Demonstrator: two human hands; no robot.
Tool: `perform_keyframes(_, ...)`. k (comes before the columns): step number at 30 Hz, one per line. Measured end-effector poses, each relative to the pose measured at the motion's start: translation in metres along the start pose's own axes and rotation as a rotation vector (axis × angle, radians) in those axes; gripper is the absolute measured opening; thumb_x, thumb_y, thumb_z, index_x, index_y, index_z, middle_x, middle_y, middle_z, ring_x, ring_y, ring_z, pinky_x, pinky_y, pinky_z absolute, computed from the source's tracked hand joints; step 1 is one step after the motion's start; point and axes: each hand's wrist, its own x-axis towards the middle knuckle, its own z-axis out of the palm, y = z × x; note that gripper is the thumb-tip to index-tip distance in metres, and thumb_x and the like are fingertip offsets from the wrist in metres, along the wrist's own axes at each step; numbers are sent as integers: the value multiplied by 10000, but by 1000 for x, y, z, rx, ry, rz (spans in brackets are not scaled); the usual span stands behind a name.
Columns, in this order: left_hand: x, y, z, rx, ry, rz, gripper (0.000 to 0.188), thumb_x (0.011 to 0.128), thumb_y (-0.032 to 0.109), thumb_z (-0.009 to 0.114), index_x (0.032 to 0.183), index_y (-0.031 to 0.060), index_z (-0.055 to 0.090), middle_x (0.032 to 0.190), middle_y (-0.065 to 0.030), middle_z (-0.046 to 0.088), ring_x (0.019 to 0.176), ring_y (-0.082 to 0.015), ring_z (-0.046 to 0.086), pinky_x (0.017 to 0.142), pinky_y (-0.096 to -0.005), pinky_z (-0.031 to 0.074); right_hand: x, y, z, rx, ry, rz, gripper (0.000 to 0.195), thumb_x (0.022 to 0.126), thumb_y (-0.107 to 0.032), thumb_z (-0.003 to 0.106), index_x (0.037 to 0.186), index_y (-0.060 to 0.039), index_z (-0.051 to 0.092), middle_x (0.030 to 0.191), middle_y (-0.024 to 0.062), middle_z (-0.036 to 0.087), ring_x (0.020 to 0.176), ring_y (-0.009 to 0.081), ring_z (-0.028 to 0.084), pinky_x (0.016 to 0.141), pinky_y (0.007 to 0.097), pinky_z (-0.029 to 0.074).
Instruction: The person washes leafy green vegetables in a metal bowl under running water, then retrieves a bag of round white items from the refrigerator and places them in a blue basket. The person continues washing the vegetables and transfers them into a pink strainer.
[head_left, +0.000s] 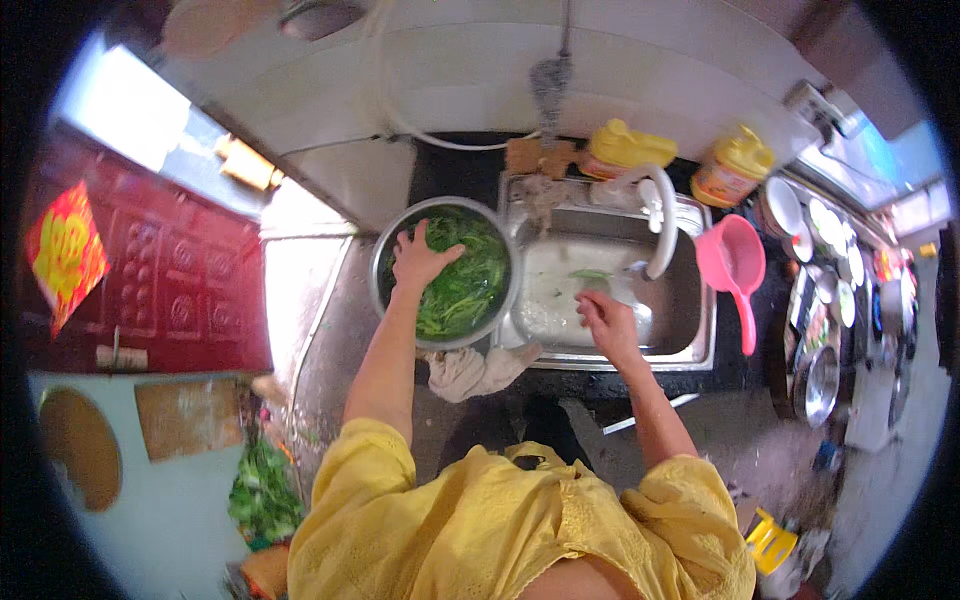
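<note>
A round metal basin (512, 300) full of green leafy vegetables (472, 277) stands left of the sink. My left hand (424, 259) rests on the leaves with its fingers spread. Over the near part of a stainless steel sink (701, 352) is my right hand (609, 322), its fingers partly curled; whether something small is between them cannot be told. Shallow water and a few green leaf bits (592, 274) lie in the sink. The white curved faucet (666, 225) reaches over the basin of the sink. A pale cloth (469, 373) lies at the counter's front edge.
Right of the sink lies a pink plastic dipper (731, 255). Two yellow jugs (634, 146) (731, 169) stand behind it. Bowls (782, 206) and a metal basin (817, 384) crowd the right counter. Leafy greens (262, 487) lie at lower left, near a red door (172, 262).
</note>
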Motion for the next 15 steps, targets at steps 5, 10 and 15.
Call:
perform_keyframes(5, -6, 22, 35, 229, -71, 309, 765, 657, 341, 785, 1348, 192, 493, 1383, -214, 376, 1233, -447, 447, 955, -529, 459, 21, 53, -77, -373, 392, 44, 218, 894, -271, 621, 1019, -104, 688, 864, 155, 690, 763, 305, 689, 672, 410, 517)
perform_keyframes(10, -5, -2, -3, 54, -166, 391, 501, 684, 141, 729, 1171, 123, 610, 1217, -177, 495, 1112, -349, 557, 936, -442, 476, 4, 81, -219, -998, 694, 250, 418, 846, -303, 643, 1195, -80, 589, 1125, 149, 652, 1020, 359, 608, 861, 451, 487)
perform_keyframes(15, -28, -34, -30, -210, -254, 490, 651, 680, 206, 765, 1271, 160, 495, 1394, -180, 379, 1308, -368, 385, 1079, -429, 353, -29, 187, -300, -726, 432, 490, 754, 758, -481, 725, 1318, -37, 485, 1128, 199, 624, 955, 323, 650, 776, 450, 526)
